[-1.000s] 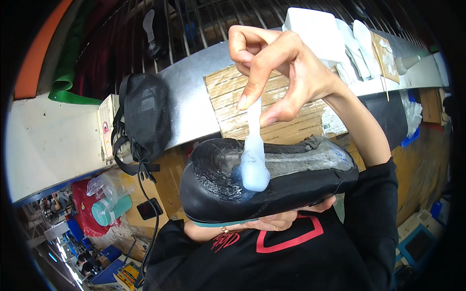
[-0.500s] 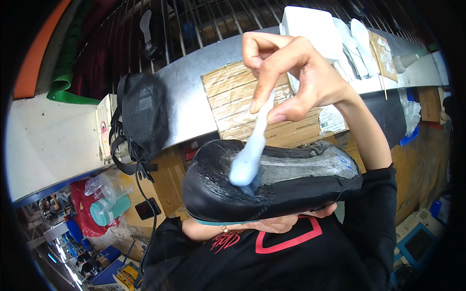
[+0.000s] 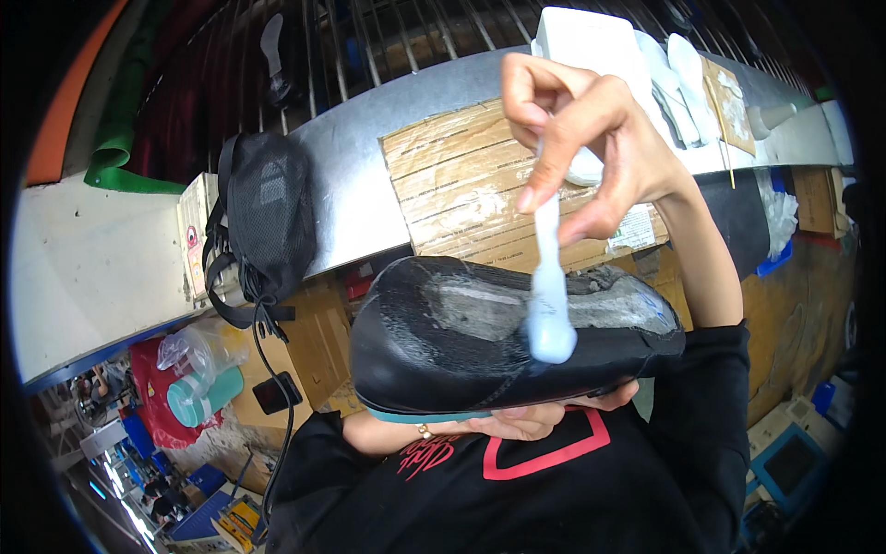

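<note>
My left hand (image 3: 521,422) is closed round the underside of a black lasted shoe upper (image 3: 415,355), held bottom up and sideways in front of my chest. Most of its fingers are hidden behind the shoe. Along the bottom runs a grey insole (image 3: 637,307), framed by the turned-in black edge. Between thumb and fingers, my right hand (image 3: 600,157) pinches a slim white-handled brush (image 3: 551,277) pointing downward. Its rounded, bluish-white head is over the near side edge of the shoe, about mid-length. Whether the bristles touch there, I cannot tell.
Beyond the shoe, brown cardboard (image 3: 461,185) covers part of a metal bench (image 3: 346,185). A white container (image 3: 586,42) and white spatula-like pieces (image 3: 685,83) stand far right. A black mesh bag (image 3: 268,212) sits left, its strap hanging. Metal rollers (image 3: 397,37) run behind.
My right hand has moved right with the brush, which now points more steeply down, from the toe area to mid-shoe. The shoe has tilted slightly, baring more of the grey insole near the toe.
</note>
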The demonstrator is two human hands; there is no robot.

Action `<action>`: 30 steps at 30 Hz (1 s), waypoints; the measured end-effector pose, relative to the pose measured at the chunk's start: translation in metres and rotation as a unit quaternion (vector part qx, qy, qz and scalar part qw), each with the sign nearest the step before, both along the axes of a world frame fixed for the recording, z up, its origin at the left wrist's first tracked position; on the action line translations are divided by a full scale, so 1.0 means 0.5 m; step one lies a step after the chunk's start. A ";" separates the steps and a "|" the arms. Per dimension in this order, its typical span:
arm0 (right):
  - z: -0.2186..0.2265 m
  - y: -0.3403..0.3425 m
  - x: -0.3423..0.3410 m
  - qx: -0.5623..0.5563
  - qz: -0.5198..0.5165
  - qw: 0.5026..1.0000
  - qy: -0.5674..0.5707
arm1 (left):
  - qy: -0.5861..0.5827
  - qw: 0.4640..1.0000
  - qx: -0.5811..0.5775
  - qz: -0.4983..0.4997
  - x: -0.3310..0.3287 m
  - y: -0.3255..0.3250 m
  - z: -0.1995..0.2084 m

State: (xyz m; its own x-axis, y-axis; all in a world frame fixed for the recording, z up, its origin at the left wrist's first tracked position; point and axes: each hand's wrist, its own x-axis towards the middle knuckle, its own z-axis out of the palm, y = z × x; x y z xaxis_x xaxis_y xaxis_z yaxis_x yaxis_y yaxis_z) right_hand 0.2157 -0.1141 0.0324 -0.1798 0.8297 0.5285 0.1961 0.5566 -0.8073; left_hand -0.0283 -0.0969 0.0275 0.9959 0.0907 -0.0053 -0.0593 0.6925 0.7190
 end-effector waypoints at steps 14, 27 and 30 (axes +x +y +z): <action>-0.064 -0.213 0.043 -0.133 -0.551 0.690 -0.450 | -0.135 0.789 0.273 0.534 -0.033 0.230 0.067; -0.132 -0.226 -0.011 -0.095 -0.637 0.646 -0.411 | -0.247 0.800 0.169 0.521 -0.019 0.333 0.163; -0.146 -0.242 -0.021 -0.078 -0.666 0.644 -0.370 | -0.273 0.818 0.161 0.480 -0.021 0.374 0.157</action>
